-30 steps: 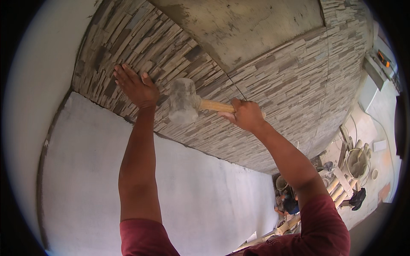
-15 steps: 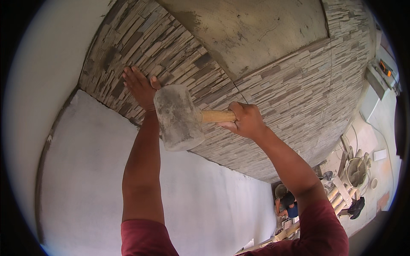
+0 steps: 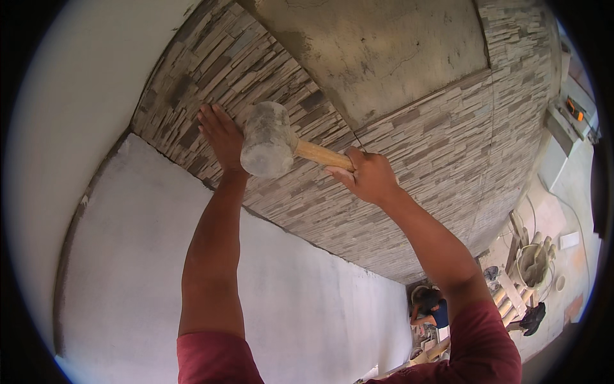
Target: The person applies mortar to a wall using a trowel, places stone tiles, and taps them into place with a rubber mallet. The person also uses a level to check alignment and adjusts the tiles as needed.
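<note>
Fingers outstretched, my left hand (image 3: pixel 222 139) lies flat against a stone-look wall tile (image 3: pixel 220 70) with narrow grey and beige strips. My right hand (image 3: pixel 372 176) is wrapped round the wooden handle of a mallet (image 3: pixel 267 141). Its thick, pale grey head, smudged with dirt, is just right of my left wrist and hides part of the tiles behind. I cannot tell whether the head touches the wall. Similar strip-patterned tiles (image 3: pixel 441 141) cover the wall to the right of my right hand.
A bare cement patch (image 3: pixel 384 51) sits above the tiles, a smooth white wall (image 3: pixel 307 307) below. At the lower right, a person (image 3: pixel 433 310) bends near bamboo poles (image 3: pixel 511 307). A bucket with tools (image 3: pixel 534 264) stands on the floor (image 3: pixel 563 217). An orange-and-black tool (image 3: pixel 574 109) lies farther off.
The mallet head has swung up and away from me, its handle now sloping down to my right hand. My left hand has shifted slightly right, still flat on the tile.
</note>
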A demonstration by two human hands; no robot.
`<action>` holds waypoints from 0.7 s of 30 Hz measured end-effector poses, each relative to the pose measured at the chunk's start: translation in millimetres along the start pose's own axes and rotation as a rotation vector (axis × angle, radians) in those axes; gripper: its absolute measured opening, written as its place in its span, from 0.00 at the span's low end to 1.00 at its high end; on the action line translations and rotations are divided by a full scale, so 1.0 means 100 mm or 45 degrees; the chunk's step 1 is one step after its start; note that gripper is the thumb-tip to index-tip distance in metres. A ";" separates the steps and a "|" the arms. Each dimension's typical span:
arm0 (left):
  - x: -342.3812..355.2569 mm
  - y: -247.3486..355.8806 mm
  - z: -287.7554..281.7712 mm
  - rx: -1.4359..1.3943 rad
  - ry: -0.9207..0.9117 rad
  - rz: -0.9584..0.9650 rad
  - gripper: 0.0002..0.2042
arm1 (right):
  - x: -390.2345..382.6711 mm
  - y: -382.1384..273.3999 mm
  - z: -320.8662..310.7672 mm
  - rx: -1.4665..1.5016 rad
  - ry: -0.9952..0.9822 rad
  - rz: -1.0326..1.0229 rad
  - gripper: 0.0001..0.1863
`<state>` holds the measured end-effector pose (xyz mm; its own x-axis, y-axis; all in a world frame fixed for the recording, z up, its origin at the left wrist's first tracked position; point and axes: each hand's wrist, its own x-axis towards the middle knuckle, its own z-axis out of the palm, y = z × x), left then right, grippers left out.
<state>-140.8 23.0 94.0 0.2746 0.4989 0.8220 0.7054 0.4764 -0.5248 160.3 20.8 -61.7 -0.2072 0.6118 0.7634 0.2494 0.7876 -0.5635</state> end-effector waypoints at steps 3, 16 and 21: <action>-0.03 -0.12 -0.07 0.162 -0.181 0.156 0.56 | -0.16 0.10 0.04 0.024 0.081 -0.236 0.27; 0.19 0.28 -0.91 -0.007 -0.701 0.051 0.75 | -0.47 0.67 0.14 -0.200 0.065 -0.106 0.26; 0.16 0.26 -0.91 0.095 -0.780 0.018 0.75 | -0.55 0.41 0.16 -0.055 0.084 -0.094 0.27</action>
<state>-58.3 -22.6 113.1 -0.1575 0.8200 0.5503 0.6507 0.5053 -0.5668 167.2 20.4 -131.6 -0.1642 0.5452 0.8221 0.2765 0.8254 -0.4922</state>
